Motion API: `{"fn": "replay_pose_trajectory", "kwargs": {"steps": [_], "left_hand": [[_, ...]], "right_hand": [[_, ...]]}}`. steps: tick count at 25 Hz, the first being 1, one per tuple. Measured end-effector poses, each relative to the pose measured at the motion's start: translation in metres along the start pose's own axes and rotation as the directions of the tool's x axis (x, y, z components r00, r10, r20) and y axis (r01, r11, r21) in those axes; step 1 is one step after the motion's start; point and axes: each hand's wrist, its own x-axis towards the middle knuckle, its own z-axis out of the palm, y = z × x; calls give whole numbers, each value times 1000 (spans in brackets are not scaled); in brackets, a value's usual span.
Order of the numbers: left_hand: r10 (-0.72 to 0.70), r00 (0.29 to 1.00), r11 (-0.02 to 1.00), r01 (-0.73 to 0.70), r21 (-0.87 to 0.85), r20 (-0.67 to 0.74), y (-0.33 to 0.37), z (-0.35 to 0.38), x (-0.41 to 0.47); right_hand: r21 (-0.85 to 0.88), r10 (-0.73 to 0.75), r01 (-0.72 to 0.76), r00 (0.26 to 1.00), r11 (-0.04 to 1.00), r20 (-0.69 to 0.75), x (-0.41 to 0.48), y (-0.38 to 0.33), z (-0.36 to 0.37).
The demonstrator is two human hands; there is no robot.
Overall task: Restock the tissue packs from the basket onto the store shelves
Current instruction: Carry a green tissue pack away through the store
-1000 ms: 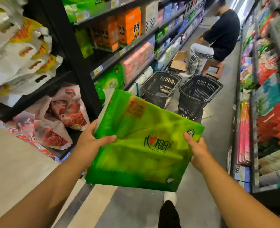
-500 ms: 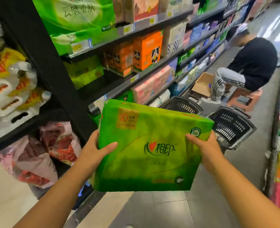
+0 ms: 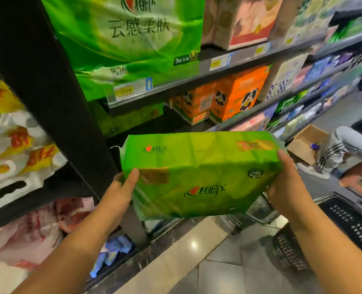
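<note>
— Where is the tissue pack?
— The green tissue pack (image 3: 199, 175) is in the air, in front of the dark shelf unit (image 3: 48, 92) and below a row of orange panda boxes (image 3: 235, 96).
— And the hands?
— The left hand (image 3: 120, 187) grips its left end, thumb on the front face. The right hand (image 3: 286, 187) grips the right end, fingers curled over the top edge. A black basket (image 3: 345, 219) stands on the floor under the right arm.

Cardboard box (image 3: 305, 143) on floor (image 3: 218, 272), seated person's striped leg (image 3: 333, 152) beside, stool (image 3: 358, 177) nr.
</note>
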Motion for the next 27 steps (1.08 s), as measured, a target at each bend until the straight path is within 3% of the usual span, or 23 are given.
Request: {"fn": "replay_pose_trajectory", "kwargs": {"steps": [2, 4, 10, 15, 18, 21, 27], "left_hand": [[-19, 999, 998, 21, -62, 43, 14, 2, 10], [-33, 998, 996, 38, -84, 57, 21, 10, 18], [93, 975, 992, -108, -63, -202, 21, 37, 32], [294, 848, 953, -295, 68, -441, 28, 81, 31], [387, 773, 921, -353, 166, -503, 31, 100, 29], [480, 699, 877, -369, 308, -530, 28, 113, 29], [539, 682, 838, -371, 401, -495, 22, 111, 37]], "right_hand": [[89, -25, 21, 999, 996, 39, 29, -3, 3], [99, -6, 7, 1000, 995, -13, 60, 1, 5], [144, -103, 97, 994, 985, 36, 143, 5, 1], [140, -226, 196, 940, 971, 254, 202, -8, 10], [75, -300, 293, 881, 953, 367, 220, -11, 13], [56, -281, 289, 839, 956, 467, 244, -8, 12], [61, -349, 378, 762, 924, 545, 268, 13, 20]]}}
